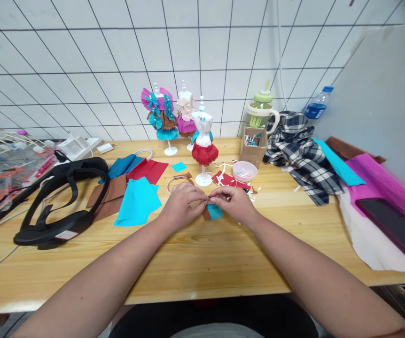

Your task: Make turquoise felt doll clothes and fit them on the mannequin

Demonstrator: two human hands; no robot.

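Note:
Over the middle of the table my left hand and my right hand meet, fingertips pinched together. What they pinch is too small and covered to make out. Just below the fingertips show a small blue piece and a small brown piece of thin crepe-like material; whether they are held or lie on the wood I cannot tell. Right behind my hands stands a white mini dress form wearing a puffed red skirt. A round ring lies partly behind my left hand.
Two dressed forms stand at the wall. Blue, red and brown sheets and a black headset lie left. Rightward are a pink bowl, a cardboard box, a green-lidded cup, plaid cloth and a phone.

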